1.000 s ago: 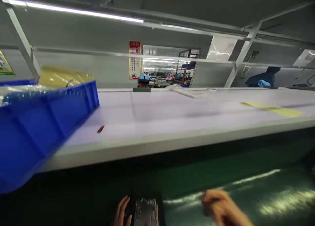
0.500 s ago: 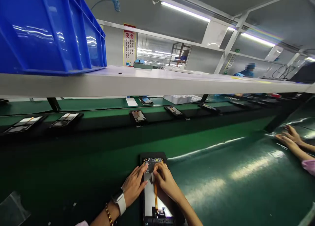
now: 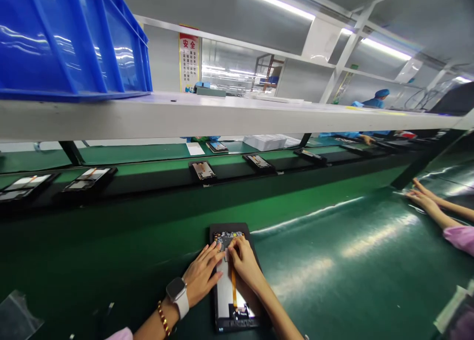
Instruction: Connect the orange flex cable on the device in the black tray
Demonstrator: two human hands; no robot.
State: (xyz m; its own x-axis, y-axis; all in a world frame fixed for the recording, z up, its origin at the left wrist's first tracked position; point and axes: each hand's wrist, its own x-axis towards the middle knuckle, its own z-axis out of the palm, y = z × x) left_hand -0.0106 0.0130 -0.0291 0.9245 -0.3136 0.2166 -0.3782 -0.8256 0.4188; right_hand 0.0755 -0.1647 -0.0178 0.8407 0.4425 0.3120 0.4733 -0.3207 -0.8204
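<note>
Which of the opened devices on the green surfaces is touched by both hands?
The nearest opened device, under the left hand and right hand; the others lie untouched on the far belt.

Both of the person's hands sit low in the frame, just left of centre. The left hand (image 3: 202, 275) comes in from the lower left, palm down and fingers spread flat, pointing up and to the right. A watch with a pale strap is on its wrist, with a beaded bracelet just behind it on the forearm, and a bit of pale pink sleeve shows at the bottom edge. The right hand (image 3: 243, 260) comes in from the bottom centre, its bare forearm slanting up and to the left. Its fingers are curled, with the fingertips bunched and pressing downward. The fingertips of the two hands nearly meet.
</note>
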